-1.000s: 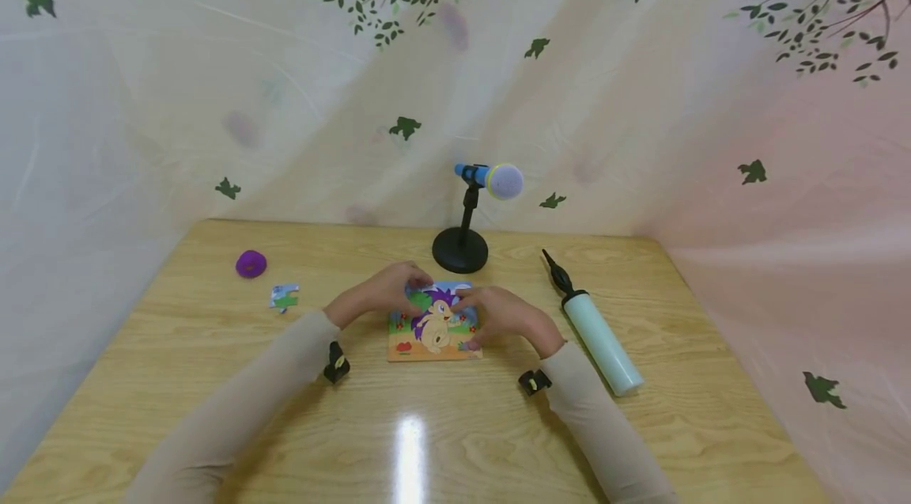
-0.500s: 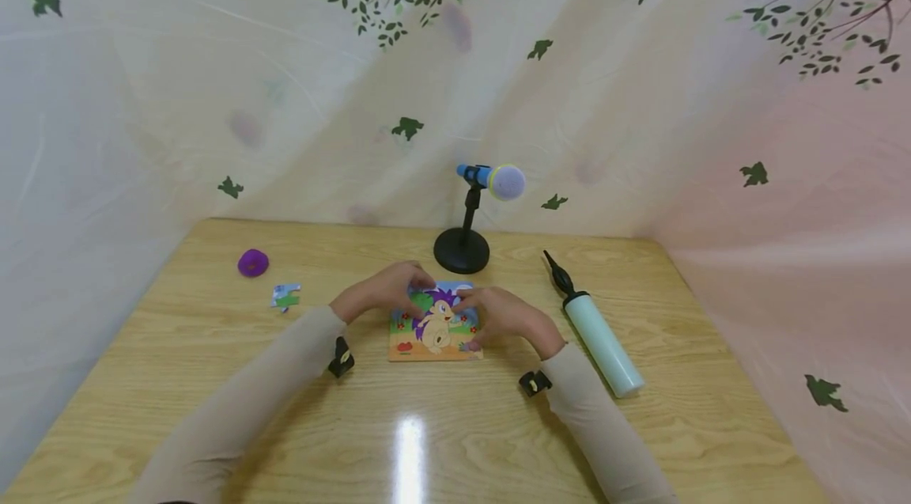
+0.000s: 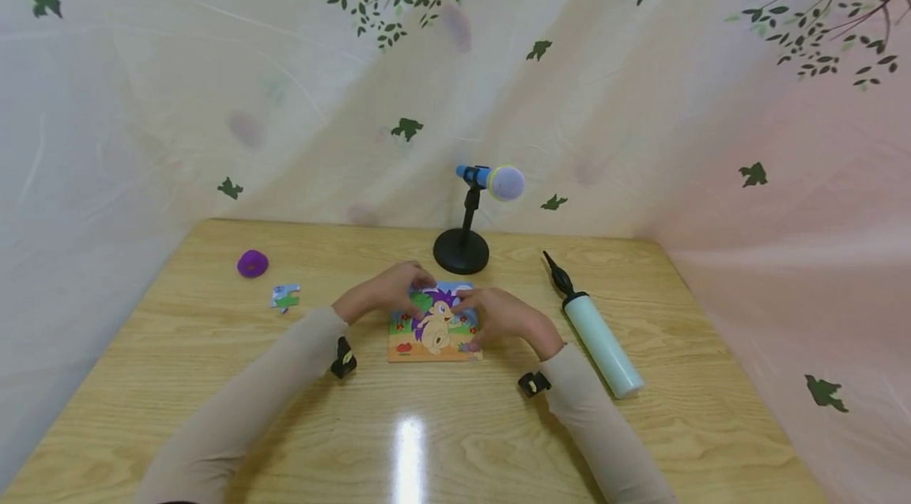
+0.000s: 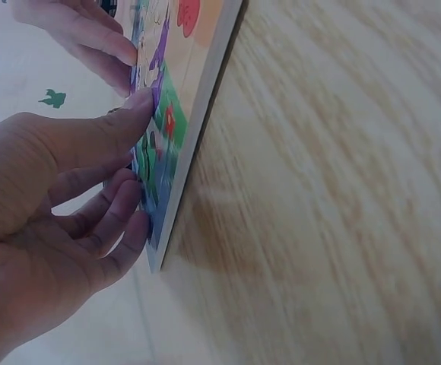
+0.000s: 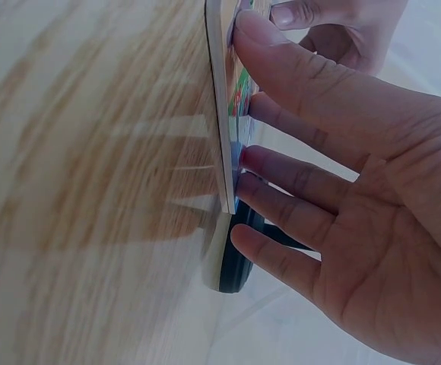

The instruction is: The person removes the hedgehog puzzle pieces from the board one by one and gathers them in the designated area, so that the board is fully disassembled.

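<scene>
A jigsaw puzzle (image 3: 436,338) with a purple-haired hedgehog picture lies flat on the wooden table. My left hand (image 3: 390,289) rests its thumb and fingertips on the puzzle's left and upper part; in the left wrist view its fingers (image 4: 103,228) are loosely bent against the printed face. From the other side my right hand (image 3: 504,312) touches the puzzle's right part. The right wrist view shows its thumb (image 5: 281,61) on the picture and its fingers spread along the far edge. Both hands cover parts of the picture. A loose puzzle piece (image 3: 285,297) lies to the left.
Behind the puzzle stands a toy microphone (image 3: 491,180) on a black round base (image 3: 461,252). A pale blue hand pump (image 3: 603,346) lies right of my right hand. A purple round object (image 3: 252,263) sits at the back left. A leaf-printed cloth (image 3: 320,92) hangs behind the table (image 3: 299,425).
Almost nothing differs. The left forearm has shifted very slightly to the right; both hands stay on the puzzle.
</scene>
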`<state>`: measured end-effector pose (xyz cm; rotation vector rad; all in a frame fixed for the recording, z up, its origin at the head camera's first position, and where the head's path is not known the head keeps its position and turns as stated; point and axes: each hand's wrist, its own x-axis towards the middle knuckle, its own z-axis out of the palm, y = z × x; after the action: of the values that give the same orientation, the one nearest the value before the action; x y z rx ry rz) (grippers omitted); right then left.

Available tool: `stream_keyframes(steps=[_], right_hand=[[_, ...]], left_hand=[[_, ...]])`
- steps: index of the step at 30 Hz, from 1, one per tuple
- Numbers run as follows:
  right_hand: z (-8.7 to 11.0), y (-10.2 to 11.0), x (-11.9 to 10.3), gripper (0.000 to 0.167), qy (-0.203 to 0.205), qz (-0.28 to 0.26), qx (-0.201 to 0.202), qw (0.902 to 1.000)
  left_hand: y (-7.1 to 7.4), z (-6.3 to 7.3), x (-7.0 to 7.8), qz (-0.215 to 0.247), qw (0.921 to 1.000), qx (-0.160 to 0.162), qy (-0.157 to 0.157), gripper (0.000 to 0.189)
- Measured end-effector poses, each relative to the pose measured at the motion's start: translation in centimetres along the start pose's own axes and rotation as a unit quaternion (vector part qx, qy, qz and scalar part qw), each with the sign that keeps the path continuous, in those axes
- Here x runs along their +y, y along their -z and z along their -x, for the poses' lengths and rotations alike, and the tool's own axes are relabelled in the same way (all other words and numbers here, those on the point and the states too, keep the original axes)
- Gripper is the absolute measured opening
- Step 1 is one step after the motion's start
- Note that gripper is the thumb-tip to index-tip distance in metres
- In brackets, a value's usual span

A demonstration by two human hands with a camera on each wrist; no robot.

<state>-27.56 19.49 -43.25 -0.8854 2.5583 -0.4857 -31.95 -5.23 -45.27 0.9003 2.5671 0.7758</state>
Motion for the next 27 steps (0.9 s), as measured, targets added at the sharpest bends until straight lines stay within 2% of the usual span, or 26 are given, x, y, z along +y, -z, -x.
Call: stream_keyframes(steps=[20,27], right_hand=[[-0.01,0.03,-0.05,0.06,0.004,0.006,0.001,1.0],[0.03,0.05,-0.21,0.059,0.007,0.011,0.0,0.9999]], left_hand=[[0.08,0.27,0.48,0.018,0.9998,0.002,0.01,0.054],[-0.14,0.14,0.12,0.006,0.9999,0.008,0.0,0.056]])
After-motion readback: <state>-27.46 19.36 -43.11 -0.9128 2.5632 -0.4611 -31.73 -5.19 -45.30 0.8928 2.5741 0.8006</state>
